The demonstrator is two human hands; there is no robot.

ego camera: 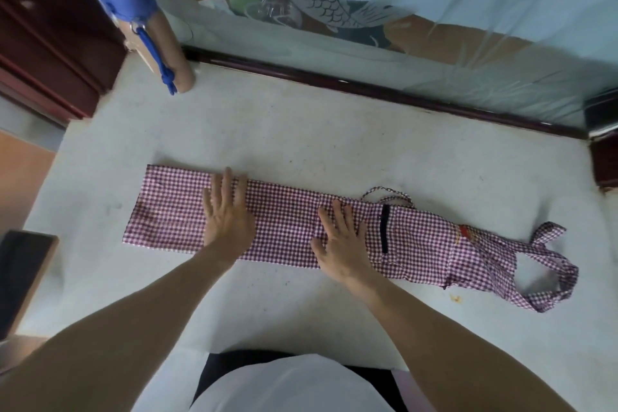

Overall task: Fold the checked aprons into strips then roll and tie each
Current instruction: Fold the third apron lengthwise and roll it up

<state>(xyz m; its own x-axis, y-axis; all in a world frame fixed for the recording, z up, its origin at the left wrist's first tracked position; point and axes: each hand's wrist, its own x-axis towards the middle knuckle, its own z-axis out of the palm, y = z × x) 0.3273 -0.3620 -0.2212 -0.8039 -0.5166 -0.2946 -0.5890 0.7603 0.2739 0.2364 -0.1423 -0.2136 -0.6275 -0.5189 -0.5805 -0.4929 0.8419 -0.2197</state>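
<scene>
A red-and-white checked apron (pixel 284 227) lies folded into a long strip across the pale table (pixel 301 137), running left to right. Its straps (pixel 548 261) trail in loops off the right end, and a short dark band (pixel 384 227) crosses the strip. My left hand (pixel 227 214) lies flat on the strip left of its middle, fingers straight and pointing away from me. My right hand (pixel 341 237) presses flat on the strip near its middle, just left of the dark band.
A tan bottle with a blue lid and cord (pixel 150 27) stands at the table's far left corner. A dark wooden rail (pixel 368 90) edges the far side below a plastic-covered picture. A dark flat object (pixel 23 278) sits at the left.
</scene>
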